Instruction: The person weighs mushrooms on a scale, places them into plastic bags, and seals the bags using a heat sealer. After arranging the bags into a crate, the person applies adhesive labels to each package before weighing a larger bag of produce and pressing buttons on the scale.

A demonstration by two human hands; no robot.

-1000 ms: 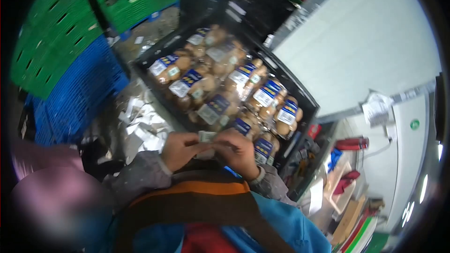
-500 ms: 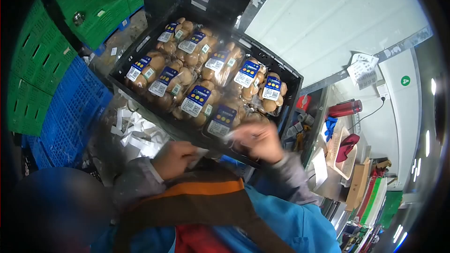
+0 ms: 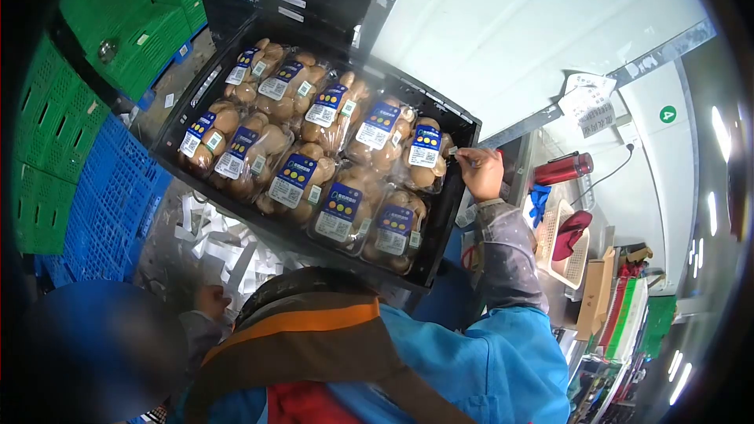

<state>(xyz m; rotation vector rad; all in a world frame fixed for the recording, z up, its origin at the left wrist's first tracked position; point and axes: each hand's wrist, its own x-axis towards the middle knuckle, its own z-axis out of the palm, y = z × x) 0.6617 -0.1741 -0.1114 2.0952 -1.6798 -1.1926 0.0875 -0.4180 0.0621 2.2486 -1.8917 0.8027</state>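
My right hand (image 3: 481,174) is at the crate's right rim, with thumb and fingertips pinched on a small white sticker (image 3: 452,151). Just left of it lies a clear-wrapped mushroom pack (image 3: 425,151) with a blue-and-white label. Several more such packs, among them one at the front (image 3: 342,208), fill the black crate (image 3: 177,114) in two rows; many also carry a small green-and-white sticker (image 3: 315,193). Low on the left, my left hand (image 3: 210,301) is dim, its fingers curled beside my body; what it holds, if anything, does not show.
White paper strips (image 3: 228,255) are heaped below the crate's front. Black crates (image 3: 275,0) stand behind; green crates (image 3: 47,141) and a blue pallet (image 3: 110,196) are left. On the right are a red flask (image 3: 563,169) and a white basket (image 3: 564,243).
My right hand has gone from the front packs to the crate's right rim. My left hand has dropped down and left. The view has shifted, so the crate appears farther left.
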